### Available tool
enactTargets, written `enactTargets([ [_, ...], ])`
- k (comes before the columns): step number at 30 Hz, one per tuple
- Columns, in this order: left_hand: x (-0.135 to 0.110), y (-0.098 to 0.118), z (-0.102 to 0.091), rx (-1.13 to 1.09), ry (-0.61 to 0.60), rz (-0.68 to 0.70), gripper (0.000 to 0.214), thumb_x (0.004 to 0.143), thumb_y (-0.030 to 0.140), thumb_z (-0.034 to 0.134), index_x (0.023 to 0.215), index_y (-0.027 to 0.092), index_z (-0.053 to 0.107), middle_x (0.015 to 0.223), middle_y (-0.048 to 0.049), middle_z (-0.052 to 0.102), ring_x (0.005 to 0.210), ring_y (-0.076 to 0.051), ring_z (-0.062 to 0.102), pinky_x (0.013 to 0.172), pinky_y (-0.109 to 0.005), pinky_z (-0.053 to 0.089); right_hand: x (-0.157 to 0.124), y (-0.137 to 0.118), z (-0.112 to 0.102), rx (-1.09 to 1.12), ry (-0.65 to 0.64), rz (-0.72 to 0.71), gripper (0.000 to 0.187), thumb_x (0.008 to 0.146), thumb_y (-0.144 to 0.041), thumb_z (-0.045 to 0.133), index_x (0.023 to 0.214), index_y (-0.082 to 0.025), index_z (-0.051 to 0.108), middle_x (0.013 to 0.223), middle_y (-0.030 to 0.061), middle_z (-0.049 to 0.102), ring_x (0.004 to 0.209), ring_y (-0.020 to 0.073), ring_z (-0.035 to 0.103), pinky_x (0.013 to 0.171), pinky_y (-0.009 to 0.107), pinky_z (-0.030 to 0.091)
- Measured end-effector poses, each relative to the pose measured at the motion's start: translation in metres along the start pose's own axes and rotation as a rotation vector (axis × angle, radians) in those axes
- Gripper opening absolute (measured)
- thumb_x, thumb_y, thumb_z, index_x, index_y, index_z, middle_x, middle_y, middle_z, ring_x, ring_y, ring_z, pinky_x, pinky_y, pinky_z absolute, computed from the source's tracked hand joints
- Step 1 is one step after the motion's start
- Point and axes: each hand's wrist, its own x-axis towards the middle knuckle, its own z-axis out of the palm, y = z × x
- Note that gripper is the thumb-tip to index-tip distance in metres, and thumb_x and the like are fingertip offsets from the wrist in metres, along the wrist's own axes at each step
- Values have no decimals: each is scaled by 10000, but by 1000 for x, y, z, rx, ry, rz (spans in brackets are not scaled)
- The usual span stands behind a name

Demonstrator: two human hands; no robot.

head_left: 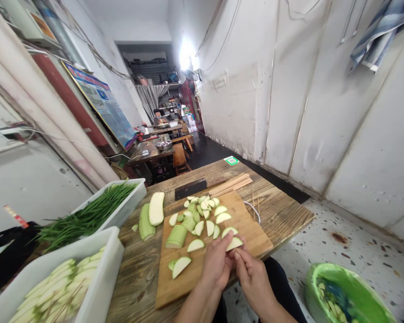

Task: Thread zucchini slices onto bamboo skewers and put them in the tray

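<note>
Apparently threading cut slices onto a stick, judging by the loose sticks (257,206) beside the cutting board (241,215) and the stick-pierced slices in the white tub (112,242) on the worktop (138,273). Hold the green-edged slice (234,242) low over the near right edge of the board in the left hand (218,259), grip clamped on it firmly but without crushing the soft flesh. Beside it, steady the right hand (251,265), grip pinched together at thumb and fingertips; impossible to tell for sure what between them, perhaps a stick. Aim for the thick middle of the flesh, well away from the rind, and push slowly and straight, with a slight twist. Tuck the left fingertips out of the point's path. Match the angle from slice to slice to avoid splitting, and draw fresh pieces from the nearby half-rounds (195,245).
</note>
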Motion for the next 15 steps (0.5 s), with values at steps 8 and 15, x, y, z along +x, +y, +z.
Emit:
enactTargets([
  [8,6,14,0,42,107,7,215,695,283,724,750,98,629,720,-89,667,656,-168,637,571,-265,524,-1,-3,4,-32,26,-19,372,936,-367,380,698,-164,582,563,-14,498,483,123,443,466,206,377],
  [15,-9,0,-2,104,-6,-48,309,656,384,746,768,108,663,776,-107,687,706,-177,649,615,-252,518,6,2,3,4,64,-20,331,927,-327,392,770,-153,625,653,34,617,588,161,581,561,219,457],
])
